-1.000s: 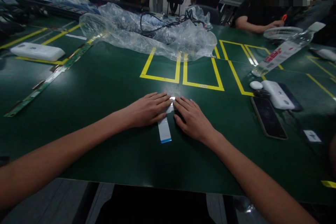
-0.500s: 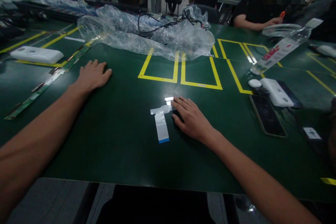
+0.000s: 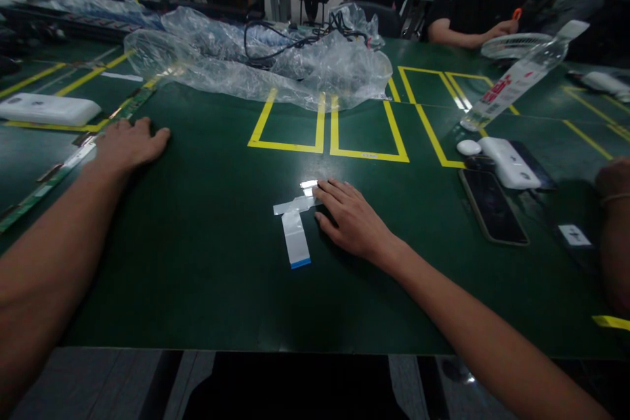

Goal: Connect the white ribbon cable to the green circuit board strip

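A long, narrow green circuit board strip [image 3: 42, 193] lies slantwise at the left of the table. My left hand [image 3: 126, 146] is over it, palm down and open, its thumb stretched out to the right; the fingers cover part of the strip, and whether they press on it I cannot tell. Near the middle lies a white flat ribbon cable [image 3: 296, 240] with a blue end and a clear strip across its top. My right hand [image 3: 352, 216] rests flat and open beside it, fingertips at the right end of that strip.
Clear plastic wrapping [image 3: 335, 69] with a black cable [image 3: 251, 46] spreads across the back. Right of my hands are a phone [image 3: 493, 207], a white device [image 3: 509, 163] and a tilted plastic bottle [image 3: 522, 82]. A white box [image 3: 49, 109] lies at left. Another person's arm [image 3: 615, 230] shows at the right edge.
My left hand has moved left onto the circuit board strip, which it now partly covers. The right hand stays by the ribbon cable. The whole view has shifted slightly.
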### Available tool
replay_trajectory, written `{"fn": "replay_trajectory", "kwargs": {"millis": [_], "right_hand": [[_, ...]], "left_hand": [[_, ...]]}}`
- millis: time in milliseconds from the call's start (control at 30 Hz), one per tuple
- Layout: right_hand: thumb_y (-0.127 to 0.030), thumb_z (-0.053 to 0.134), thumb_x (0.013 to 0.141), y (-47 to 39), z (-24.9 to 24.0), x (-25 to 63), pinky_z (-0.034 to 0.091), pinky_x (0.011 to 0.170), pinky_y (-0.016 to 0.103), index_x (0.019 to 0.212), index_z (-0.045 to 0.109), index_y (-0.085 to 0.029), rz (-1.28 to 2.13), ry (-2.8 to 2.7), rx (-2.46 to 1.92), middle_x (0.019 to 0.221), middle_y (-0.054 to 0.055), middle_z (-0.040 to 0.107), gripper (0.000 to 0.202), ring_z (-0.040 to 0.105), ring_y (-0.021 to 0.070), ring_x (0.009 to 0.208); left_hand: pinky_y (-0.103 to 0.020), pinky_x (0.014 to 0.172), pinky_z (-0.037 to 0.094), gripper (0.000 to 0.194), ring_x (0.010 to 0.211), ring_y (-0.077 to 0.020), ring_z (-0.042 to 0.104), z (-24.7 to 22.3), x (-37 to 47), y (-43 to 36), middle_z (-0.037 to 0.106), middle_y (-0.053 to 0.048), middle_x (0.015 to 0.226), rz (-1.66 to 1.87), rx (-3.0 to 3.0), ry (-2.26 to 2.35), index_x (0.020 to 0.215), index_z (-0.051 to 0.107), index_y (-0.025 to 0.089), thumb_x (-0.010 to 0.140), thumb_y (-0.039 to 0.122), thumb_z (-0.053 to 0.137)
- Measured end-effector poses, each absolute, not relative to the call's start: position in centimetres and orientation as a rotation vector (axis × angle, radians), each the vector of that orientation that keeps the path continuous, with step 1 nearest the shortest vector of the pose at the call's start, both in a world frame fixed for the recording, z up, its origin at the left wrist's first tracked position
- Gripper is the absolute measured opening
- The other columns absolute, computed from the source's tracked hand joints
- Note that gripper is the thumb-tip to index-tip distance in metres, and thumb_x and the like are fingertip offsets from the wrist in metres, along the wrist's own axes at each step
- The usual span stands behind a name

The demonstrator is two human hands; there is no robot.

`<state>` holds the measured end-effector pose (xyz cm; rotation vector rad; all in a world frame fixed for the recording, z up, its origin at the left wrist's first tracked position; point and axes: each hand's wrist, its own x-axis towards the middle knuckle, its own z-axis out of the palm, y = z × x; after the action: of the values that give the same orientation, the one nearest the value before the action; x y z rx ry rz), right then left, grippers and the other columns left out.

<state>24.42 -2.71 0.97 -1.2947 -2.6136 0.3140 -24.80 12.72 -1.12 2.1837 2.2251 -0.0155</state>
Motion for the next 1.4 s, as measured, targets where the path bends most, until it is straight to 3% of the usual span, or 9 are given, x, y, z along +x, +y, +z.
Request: {"fn": "replay_trajectory", "kwargs": {"millis": [100,233,433,567,700,800,933,1200,1400], "right_hand": [[-0.034,0.048,0.104,-2.7,1.0,24.4,0.029,0.126,0.055,0.153,0.048,-0.011,0.309,-2.622,-1.306,0.163,0.016,0.044,0.054,0.036,0.0323,0.153],[-0.033,0.048,0.104,-2.7,0.9,24.3,0.030,0.126,0.056,0.153,0.048,-0.011,0.301,-2.617,-1.307,0.163,0.016,0.044,0.053,0.036,0.0326,0.153],[-0.032,0.049,0.104,-2.8,0.9,24.0,0.031,0.125,0.058,0.153,0.048,-0.014,0.300,-2.616,-1.316,0.163,0.015,0.045,0.053,0.035,0.0323,0.154],[-0.033,0.048,0.104,-2.7,0.8,23.8,0.031,0.125,0.057,0.153,0.048,-0.016,0.268,-2.618,-1.323,0.162,0.013,0.046,0.053,0.037,0.0323,0.153],[-0.032,0.047,0.103,-2.8,0.8,23.6,0.029,0.126,0.056,0.154,0.047,-0.009,0.231,-2.636,-1.315,0.162,0.016,0.046,0.055,0.034,0.0346,0.153],[-0.032,0.046,0.103,-2.9,0.8,23.4,0.029,0.126,0.057,0.154,0.046,-0.006,0.227,-2.638,-1.323,0.163,0.017,0.044,0.057,0.033,0.0357,0.154],[-0.034,0.044,0.104,-3.1,1.0,23.4,0.029,0.125,0.060,0.156,0.045,-0.012,0.229,-2.629,-1.361,0.163,0.014,0.044,0.056,0.033,0.0352,0.154],[-0.035,0.039,0.106,-3.3,0.8,23.1,0.024,0.127,0.058,0.157,0.042,-0.008,0.252,-2.642,-1.350,0.165,0.016,0.041,0.058,0.032,0.0329,0.155],[-0.035,0.035,0.107,-3.2,0.9,23.1,0.021,0.127,0.057,0.156,0.042,-0.006,0.290,-2.640,-1.338,0.165,0.017,0.041,0.057,0.031,0.0313,0.155]], "left_hand": [[-0.070,0.100,0.037,0.105,0.134,-0.0531,0.039,-0.3,-22.5,11.9,0.037,-0.029,0.156,-0.004,1.908,2.466,0.153,0.041,-0.001,0.096,0.082,0.013],[-0.068,0.100,0.041,0.085,0.134,-0.0533,0.040,0.3,-17.8,10.8,0.035,-0.032,0.155,-0.027,2.177,2.263,0.157,0.038,0.001,0.105,0.066,0.021],[-0.055,0.115,0.035,0.075,0.141,-0.0404,0.043,0.5,-8.9,8.3,0.048,-0.025,0.152,0.046,2.579,1.846,0.152,0.047,0.001,0.106,0.057,0.028],[-0.049,0.120,0.033,0.072,0.148,-0.0346,0.037,0.9,-3.4,4.3,0.042,-0.019,0.159,0.090,2.695,1.490,0.156,0.044,0.007,0.106,0.056,0.030],[-0.045,0.122,0.032,0.067,0.147,-0.0318,0.039,1.2,0.5,0.3,0.045,-0.018,0.158,0.152,2.830,1.164,0.157,0.044,0.009,0.107,0.053,0.035],[-0.045,0.122,0.032,0.068,0.144,-0.0341,0.044,1.2,1.7,-1.0,0.048,-0.022,0.155,0.166,2.922,1.097,0.154,0.047,0.003,0.106,0.051,0.040],[-0.046,0.120,0.035,0.065,0.141,-0.0328,0.048,1.1,1.5,-1.0,0.051,-0.021,0.153,0.163,2.950,1.106,0.150,0.051,0.004,0.107,0.051,0.035],[-0.049,0.122,0.033,0.068,0.144,-0.0352,0.043,0.9,1.3,-1.0,0.048,-0.023,0.154,0.158,3.000,1.060,0.148,0.052,-0.001,0.106,0.051,0.037],[-0.044,0.123,0.031,0.071,0.146,-0.0339,0.040,1.0,1.3,-1.2,0.046,-0.024,0.155,0.089,3.027,1.045,0.151,0.047,-0.004,0.106,0.050,0.038]]}}
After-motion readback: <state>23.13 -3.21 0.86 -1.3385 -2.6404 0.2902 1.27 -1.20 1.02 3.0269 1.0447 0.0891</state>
